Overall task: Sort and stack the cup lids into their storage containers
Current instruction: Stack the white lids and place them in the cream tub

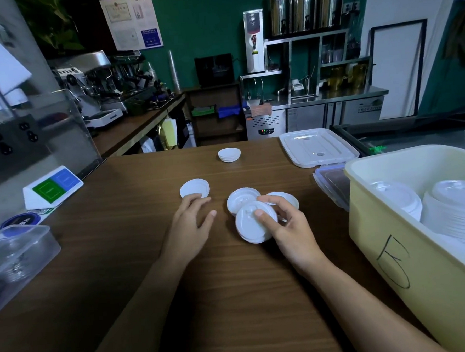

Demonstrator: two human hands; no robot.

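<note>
White cup lids lie on the brown wooden counter (233, 298). My right hand (286, 227) grips a small stack of lids (252, 225) by its rim, thumb on top. Behind it lie another lid (241, 201) and a third lid (284, 197), partly hidden by my fingers. My left hand (192, 221) hovers with relaxed fingers, its fingertips at the near edge of a single lid (194, 188). A short pile of smaller lids (229, 154) sits farther back. The yellow storage bin (393, 247) at the right holds stacked white lids (456, 211).
A white bin cover (318, 147) lies at the back right, with a clear lidded box (332, 183) beside the yellow bin. A clear container (15, 251) and a green-and-blue sign (53, 186) stand at the left. Coffee machines and steel counters fill the background.
</note>
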